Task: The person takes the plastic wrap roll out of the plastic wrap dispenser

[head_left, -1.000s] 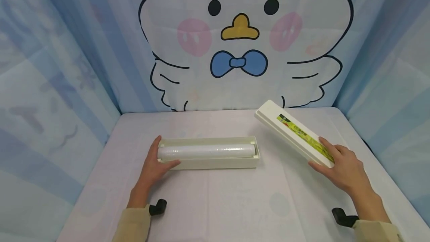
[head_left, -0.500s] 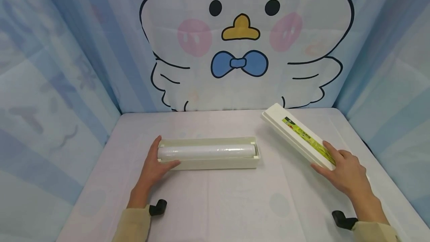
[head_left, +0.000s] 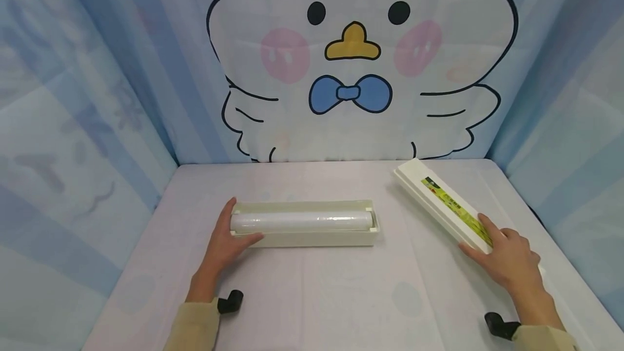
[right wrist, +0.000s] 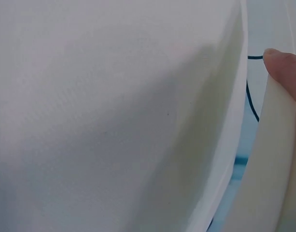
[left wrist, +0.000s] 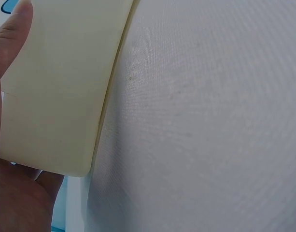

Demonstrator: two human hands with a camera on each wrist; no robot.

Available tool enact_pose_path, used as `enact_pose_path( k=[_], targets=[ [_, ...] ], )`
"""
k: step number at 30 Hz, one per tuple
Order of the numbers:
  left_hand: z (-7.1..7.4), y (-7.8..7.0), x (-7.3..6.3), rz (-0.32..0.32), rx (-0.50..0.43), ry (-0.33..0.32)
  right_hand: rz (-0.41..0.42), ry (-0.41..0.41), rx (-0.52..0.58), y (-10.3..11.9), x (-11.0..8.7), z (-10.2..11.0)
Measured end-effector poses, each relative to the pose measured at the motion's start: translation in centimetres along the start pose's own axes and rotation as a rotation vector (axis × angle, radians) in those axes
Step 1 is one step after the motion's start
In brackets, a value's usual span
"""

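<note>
A cream cling film dispenser box [head_left: 317, 239] lies lengthwise on the table with its top off. The wrapped white roll of cling film [head_left: 302, 221] shows inside. My left hand [head_left: 226, 245] grips the box's left end, thumb on the front wall, fingers round the far side; the left wrist view shows the box's plain wall [left wrist: 65, 96] beneath the thumb. To the right, my right hand [head_left: 512, 259] holds the near end of the long white lid [head_left: 414, 175], which slants away to the far left, its yellow-green label upward. The right wrist view catches the lid's side [right wrist: 268, 164] and thumb.
A pale cloth covers the table [head_left: 341, 297]. Behind it hangs a curtain [head_left: 351, 134] with a cartoon face and blue bow tie, and blue-white curtains [head_left: 73, 123] close in both sides. Black camera mounts [head_left: 231, 302] sit at both sleeves.
My right hand has moved the lid a little to the right and toward me, lower over the table. The left hand and the box have stayed in place.
</note>
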State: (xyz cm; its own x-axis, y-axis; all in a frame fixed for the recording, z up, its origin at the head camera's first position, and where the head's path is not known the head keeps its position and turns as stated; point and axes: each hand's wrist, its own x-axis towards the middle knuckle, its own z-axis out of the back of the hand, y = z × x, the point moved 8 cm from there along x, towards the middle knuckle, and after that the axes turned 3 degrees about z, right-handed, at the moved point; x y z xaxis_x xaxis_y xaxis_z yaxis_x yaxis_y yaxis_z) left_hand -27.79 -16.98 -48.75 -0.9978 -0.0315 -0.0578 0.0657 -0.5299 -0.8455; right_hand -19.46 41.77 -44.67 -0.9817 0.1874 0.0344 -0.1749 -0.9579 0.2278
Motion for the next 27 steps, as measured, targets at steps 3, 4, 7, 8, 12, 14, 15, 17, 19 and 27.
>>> enact_pose_path(
  k=[3,4,7,8,12,14,15,17,19,27],
  targets=[
    [-0.1,0.0,0.0,0.004,0.008,0.004,-0.027,0.01,-0.001,-0.6,0.1,-0.4],
    [-0.1,0.0,0.0,0.004,0.006,0.004,-0.036,0.016,-0.003,-0.7,0.1,-0.5],
    [-0.1,0.1,0.0,0.0,0.001,0.006,-0.06,0.035,-0.004,-1.0,0.2,-0.7],
    [-0.1,0.1,0.0,-0.001,0.0,0.006,-0.068,0.041,-0.003,-1.2,0.2,-0.8],
    [-0.1,0.2,0.1,-0.002,-0.003,0.0,-0.107,0.067,0.004,-1.7,0.3,-1.2],
    [-0.2,0.2,0.1,-0.002,-0.005,-0.001,-0.135,0.086,0.008,-2.1,0.4,-1.6],
    [-0.2,0.2,0.1,-0.003,-0.006,-0.001,-0.15,0.096,0.009,-2.2,0.4,-1.8],
    [-0.1,0.2,0.1,-0.006,-0.008,-0.001,-0.172,0.11,0.009,-2.5,0.5,-2.1],
    [-0.1,0.1,0.0,-0.007,-0.005,-0.002,-0.186,0.117,0.012,-2.7,0.5,-2.4],
    [0.0,0.1,0.0,-0.011,-0.012,-0.001,-0.186,0.116,0.015,-3.1,0.4,-3.0]
  ],
)
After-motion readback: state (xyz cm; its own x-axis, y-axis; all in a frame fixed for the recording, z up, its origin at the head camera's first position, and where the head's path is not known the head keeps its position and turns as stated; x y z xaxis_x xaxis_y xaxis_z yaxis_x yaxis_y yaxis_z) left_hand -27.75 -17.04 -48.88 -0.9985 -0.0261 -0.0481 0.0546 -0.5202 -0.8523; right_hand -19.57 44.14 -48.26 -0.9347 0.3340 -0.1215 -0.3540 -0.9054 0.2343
